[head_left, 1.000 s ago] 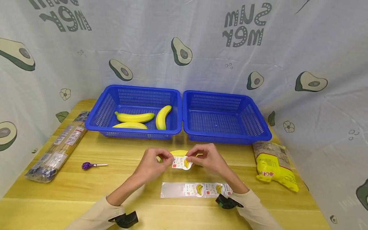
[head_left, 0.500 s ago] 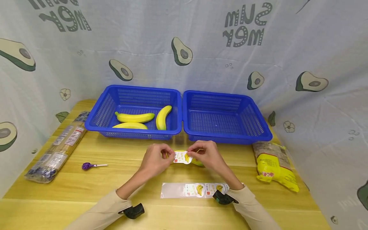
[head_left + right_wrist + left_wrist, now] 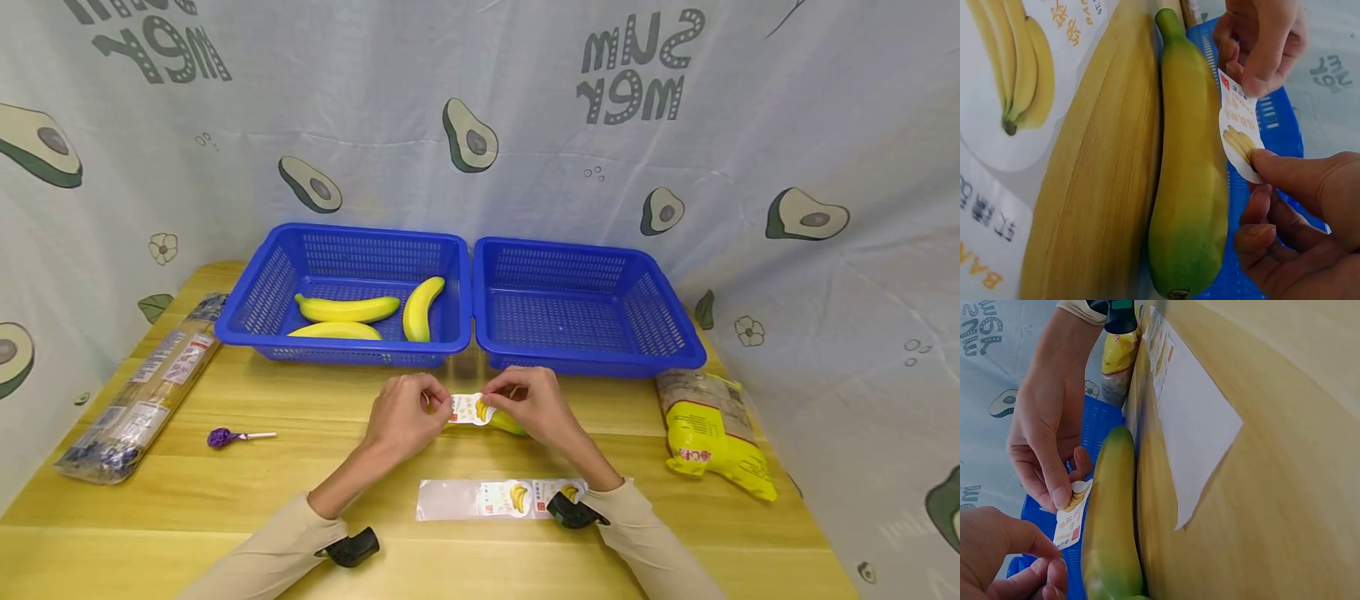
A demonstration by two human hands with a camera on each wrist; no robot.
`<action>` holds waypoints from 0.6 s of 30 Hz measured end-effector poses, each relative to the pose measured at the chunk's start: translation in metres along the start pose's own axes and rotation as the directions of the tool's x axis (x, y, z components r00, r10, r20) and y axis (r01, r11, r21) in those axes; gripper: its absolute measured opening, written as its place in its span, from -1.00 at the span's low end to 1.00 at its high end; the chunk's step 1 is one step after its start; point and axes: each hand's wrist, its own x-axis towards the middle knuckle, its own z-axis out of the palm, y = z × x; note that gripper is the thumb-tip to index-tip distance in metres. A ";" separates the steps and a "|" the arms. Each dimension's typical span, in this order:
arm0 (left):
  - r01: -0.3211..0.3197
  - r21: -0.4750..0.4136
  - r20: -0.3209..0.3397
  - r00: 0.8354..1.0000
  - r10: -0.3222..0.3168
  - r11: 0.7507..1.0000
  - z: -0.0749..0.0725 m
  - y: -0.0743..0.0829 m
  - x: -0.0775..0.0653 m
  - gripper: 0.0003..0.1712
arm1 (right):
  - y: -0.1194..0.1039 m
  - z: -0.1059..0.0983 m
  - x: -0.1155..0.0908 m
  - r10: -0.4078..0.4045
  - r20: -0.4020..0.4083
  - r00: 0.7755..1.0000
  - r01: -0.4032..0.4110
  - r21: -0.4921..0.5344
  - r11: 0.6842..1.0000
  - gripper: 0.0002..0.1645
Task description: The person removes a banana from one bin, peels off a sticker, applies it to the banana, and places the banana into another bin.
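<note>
A white sticker [image 3: 471, 409] printed with bananas is stretched between both hands. My left hand [image 3: 408, 417] pinches its left end between thumb and forefinger. At the other end, my right hand [image 3: 536, 408] pinches the rounded edge over the banana picture. Directly beneath lies a yellow banana [image 3: 1188, 162] with green ends, resting on the table; in the head view the sticker and hands partly cover it. Both wrist views show the sticker [image 3: 1072, 515] held close over the banana's upper side.
A backing strip [image 3: 446, 500] with more banana stickers lies in front. Behind stand two blue baskets; the left basket [image 3: 345, 340] holds three bananas, the right basket [image 3: 592, 363] none. A noodle packet [image 3: 150, 392] and lollipop [image 3: 225, 437] lie left, a yellow bag [image 3: 712, 433] right.
Both hands have shifted slightly away from the body and brought the sticker over the banana, covering more of its middle. The pinch at each end stays the same.
</note>
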 end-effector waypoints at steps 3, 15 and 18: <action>-0.001 0.022 -0.005 1.000 0.001 1.000 0.001 -0.001 0.000 -0.83 | 0.003 0.002 0.001 -0.004 -0.006 1.000 0.004 -0.002 1.000 -0.94; -0.044 0.093 -0.043 0.998 0.048 0.995 0.006 -0.006 -0.001 -0.80 | 0.010 0.009 0.001 -0.052 -0.037 0.998 0.051 -0.016 0.999 -0.91; -0.046 0.098 -0.048 0.998 0.051 0.994 0.007 -0.007 -0.001 -0.80 | 0.012 0.010 0.001 -0.065 -0.042 0.997 0.064 -0.030 0.997 -0.91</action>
